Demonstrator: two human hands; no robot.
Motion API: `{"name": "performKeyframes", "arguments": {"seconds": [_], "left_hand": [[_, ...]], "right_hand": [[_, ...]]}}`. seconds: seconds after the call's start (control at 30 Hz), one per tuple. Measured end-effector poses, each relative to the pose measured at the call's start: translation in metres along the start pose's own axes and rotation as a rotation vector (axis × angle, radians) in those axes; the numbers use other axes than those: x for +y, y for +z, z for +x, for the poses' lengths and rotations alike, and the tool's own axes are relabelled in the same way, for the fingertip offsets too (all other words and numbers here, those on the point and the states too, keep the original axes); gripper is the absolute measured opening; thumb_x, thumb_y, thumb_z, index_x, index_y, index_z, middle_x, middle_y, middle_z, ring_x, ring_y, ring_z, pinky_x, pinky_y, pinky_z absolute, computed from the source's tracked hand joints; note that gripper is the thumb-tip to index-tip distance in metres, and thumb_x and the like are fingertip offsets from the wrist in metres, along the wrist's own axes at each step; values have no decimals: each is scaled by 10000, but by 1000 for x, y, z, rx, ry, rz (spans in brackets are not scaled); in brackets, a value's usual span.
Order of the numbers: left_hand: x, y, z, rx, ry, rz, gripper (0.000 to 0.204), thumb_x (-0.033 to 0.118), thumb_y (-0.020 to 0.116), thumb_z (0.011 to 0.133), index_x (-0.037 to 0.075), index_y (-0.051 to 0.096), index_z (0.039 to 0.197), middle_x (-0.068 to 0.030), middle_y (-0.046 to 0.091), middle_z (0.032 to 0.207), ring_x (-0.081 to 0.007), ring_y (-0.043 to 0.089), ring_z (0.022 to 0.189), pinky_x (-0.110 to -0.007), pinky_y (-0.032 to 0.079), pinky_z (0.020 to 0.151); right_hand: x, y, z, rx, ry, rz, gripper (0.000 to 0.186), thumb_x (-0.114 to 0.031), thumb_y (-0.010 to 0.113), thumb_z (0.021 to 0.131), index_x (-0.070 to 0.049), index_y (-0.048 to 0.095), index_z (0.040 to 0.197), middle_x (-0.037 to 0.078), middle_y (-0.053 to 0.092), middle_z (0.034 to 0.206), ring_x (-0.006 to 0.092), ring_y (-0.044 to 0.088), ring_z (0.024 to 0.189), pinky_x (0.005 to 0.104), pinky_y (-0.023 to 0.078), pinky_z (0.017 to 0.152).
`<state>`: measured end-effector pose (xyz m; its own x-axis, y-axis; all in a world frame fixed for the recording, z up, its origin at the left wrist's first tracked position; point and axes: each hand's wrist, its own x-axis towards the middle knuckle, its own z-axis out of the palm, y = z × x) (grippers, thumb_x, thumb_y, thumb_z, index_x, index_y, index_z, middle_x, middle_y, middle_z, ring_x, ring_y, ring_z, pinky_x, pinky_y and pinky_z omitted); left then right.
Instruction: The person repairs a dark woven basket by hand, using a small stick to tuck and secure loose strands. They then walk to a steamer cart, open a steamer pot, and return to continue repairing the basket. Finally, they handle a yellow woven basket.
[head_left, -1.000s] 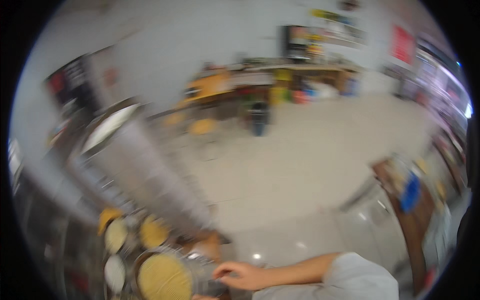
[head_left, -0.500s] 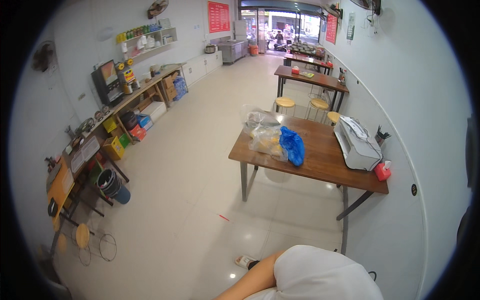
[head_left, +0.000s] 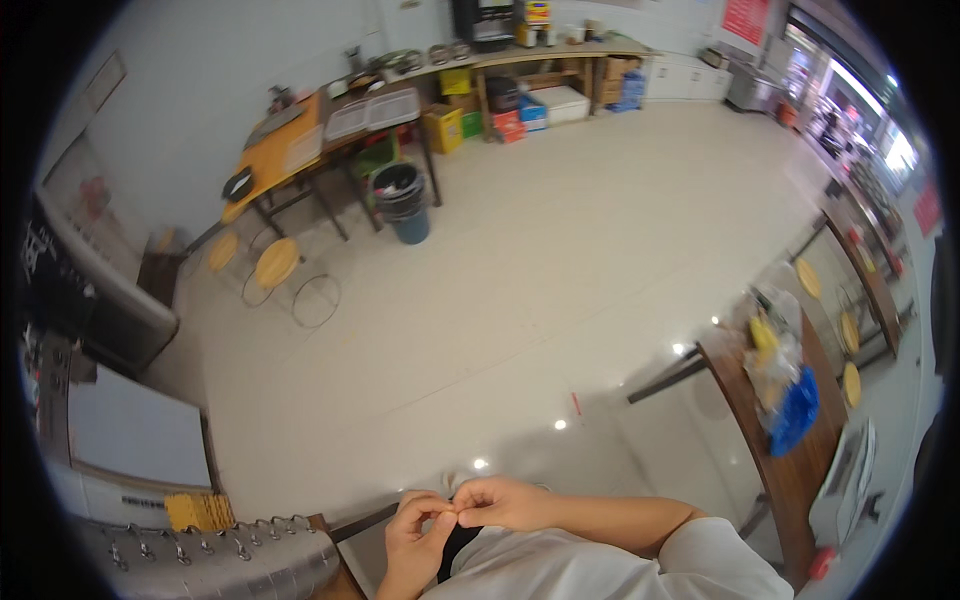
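My left hand (head_left: 412, 528) and my right hand (head_left: 502, 504) meet at the lower middle, in front of my white shirt. Fingertips and thumbs of both are pinched together and touch. Whatever lies between them, if anything, is too small or hidden to make out. Off to the right stands a brown table (head_left: 796, 492), bearing a clear plastic bag (head_left: 768, 372) with something yellow in it and a crumpled blue plastic bag (head_left: 797, 412). Neither hand reaches that table.
A white printer-like machine (head_left: 845, 490) sits on the brown table's wall side. At lower left is a metal unit (head_left: 205, 570) with a row of hooks or clips. Farther off stand a lined bin (head_left: 408, 222), a wooden-topped stool (head_left: 277, 262) and a long counter (head_left: 560, 52).
My view has swung left, so the brown table now lies at the right edge. Both hands, out of sight before, have come into view, pinched together.
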<state>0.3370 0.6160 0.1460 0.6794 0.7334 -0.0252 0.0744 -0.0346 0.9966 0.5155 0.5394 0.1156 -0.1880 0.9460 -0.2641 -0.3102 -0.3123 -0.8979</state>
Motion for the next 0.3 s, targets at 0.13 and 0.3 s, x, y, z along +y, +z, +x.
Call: {"name": "performKeyframes", "arguments": {"seconds": [0.13,0.3], "left_hand": [[-39,-57,53,122,-140,-70,60,18,693,892,-16,667,934,-55,609,902,-126,574,838,-256,470,766],[-58,-124,186,30,14,38,40,28,602,899,12,606,862,-52,602,851,-149,608,847,-281,490,794]], "right_hand": [[6,-22,85,-2,-14,-63,149,-163,644,946,-28,650,1010,-5,607,833,78,535,753,247,443,646],[-32,-45,198,165,-229,-110,163,-204,663,925,-47,666,969,16,599,766,77,524,678,261,425,606]]}}
